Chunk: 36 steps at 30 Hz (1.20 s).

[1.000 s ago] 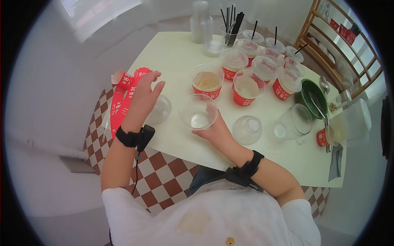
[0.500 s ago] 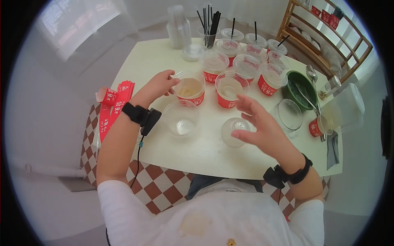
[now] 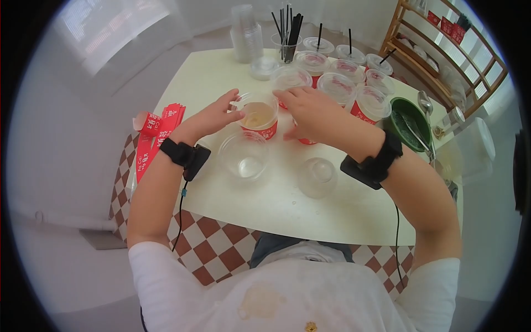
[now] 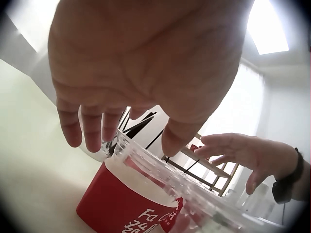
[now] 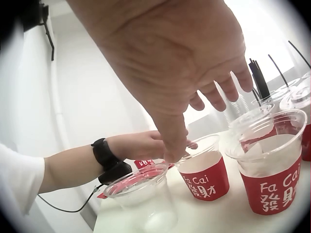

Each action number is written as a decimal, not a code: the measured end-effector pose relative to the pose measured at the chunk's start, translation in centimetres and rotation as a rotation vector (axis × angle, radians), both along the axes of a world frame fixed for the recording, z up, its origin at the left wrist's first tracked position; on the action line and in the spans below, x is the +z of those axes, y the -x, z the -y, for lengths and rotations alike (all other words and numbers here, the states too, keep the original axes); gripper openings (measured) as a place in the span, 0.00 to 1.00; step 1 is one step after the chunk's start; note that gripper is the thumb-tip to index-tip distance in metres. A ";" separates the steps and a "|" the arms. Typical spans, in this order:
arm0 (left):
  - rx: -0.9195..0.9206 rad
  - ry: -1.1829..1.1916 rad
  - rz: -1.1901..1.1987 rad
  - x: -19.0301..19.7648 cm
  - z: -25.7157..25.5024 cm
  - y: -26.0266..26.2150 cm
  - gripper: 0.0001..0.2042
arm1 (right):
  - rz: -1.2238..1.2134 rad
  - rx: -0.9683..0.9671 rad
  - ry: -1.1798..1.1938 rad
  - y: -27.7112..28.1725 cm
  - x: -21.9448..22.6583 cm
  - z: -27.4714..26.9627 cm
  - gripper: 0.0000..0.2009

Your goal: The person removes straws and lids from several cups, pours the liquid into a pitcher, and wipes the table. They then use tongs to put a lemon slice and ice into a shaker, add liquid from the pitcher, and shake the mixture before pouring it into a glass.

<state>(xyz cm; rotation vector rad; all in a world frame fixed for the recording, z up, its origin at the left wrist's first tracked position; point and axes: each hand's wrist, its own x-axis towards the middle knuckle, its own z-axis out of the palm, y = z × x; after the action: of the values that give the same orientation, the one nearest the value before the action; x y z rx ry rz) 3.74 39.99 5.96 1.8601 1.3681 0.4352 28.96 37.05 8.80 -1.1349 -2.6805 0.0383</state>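
Red-sleeved cup [image 3: 259, 120], upright, open mouth upward

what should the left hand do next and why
Probably curl the left hand round the lidless Fa Cai cup beside it: the hand is at that cup without gripping it, and the right hand is spread close by on the opposite side.

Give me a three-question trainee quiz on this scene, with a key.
1. True or false: the black straw bundle stands in a clear cup.
2. Pick one. The left hand is closest to: A, a spoon; B, a filled cup; C, the shelf.
3. Which hand is nearer the green bowl?

Key: 1, true; 2, B; 3, the right hand.
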 end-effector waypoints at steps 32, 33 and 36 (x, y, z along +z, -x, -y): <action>0.015 -0.364 0.378 2.4 -0.2 -0.3 0.54 | -0.524 -0.036 0.231 6.1 5.7 -5.4 0.54; -0.001 -0.387 0.413 3.4 0.0 -0.8 0.53 | -0.543 -0.048 0.223 5.8 6.4 -5.0 0.54; -0.015 -0.354 0.618 6.5 1.1 -2.7 0.49 | -0.760 -0.013 0.162 4.4 7.1 -4.6 0.54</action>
<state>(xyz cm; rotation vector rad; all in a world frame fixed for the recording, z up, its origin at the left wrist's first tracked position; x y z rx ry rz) 6.43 38.90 12.47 1.7808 0.8904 1.1934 24.58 41.66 15.87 -0.9257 -2.0112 0.5706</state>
